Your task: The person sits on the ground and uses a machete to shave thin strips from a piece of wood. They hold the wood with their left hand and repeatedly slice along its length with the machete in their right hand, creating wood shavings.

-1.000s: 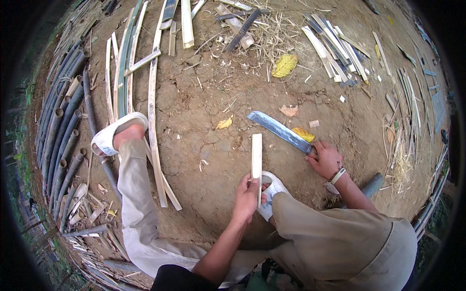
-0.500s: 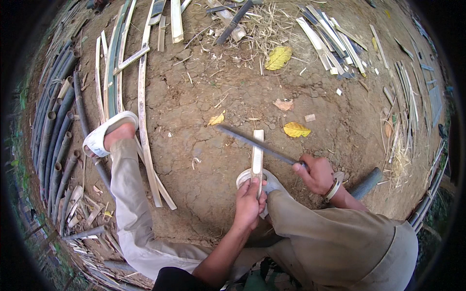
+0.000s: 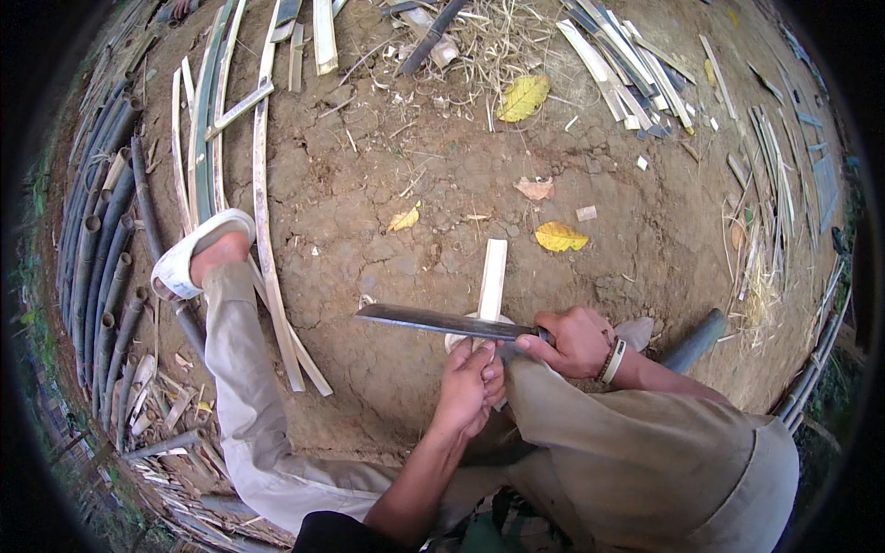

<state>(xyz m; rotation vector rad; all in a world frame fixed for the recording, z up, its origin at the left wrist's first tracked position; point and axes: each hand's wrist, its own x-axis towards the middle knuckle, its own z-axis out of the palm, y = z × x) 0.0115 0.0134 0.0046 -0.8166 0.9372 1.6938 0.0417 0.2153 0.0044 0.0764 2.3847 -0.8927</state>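
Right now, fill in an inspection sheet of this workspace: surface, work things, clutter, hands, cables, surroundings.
Surface: cracked brown earth ground.
Work things: pale flat bamboo strip, pointing forward; long dark metal knife crossing over it in view, contact unclear.
Clutter: flat yellow leaves, pale tangled shavings.
Hands: left hand closed on the strip's near end; right hand closed around the knife's handle.
Cables: nothing seen.
Surroundings: stacked dark round bamboo poles at left; pale-and-dark split bamboo pieces ahead, right of centre.

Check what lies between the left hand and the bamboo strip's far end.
In the head view, the machete in the right hand crosses the bamboo strip there, just beyond the left hand; contact unclear.
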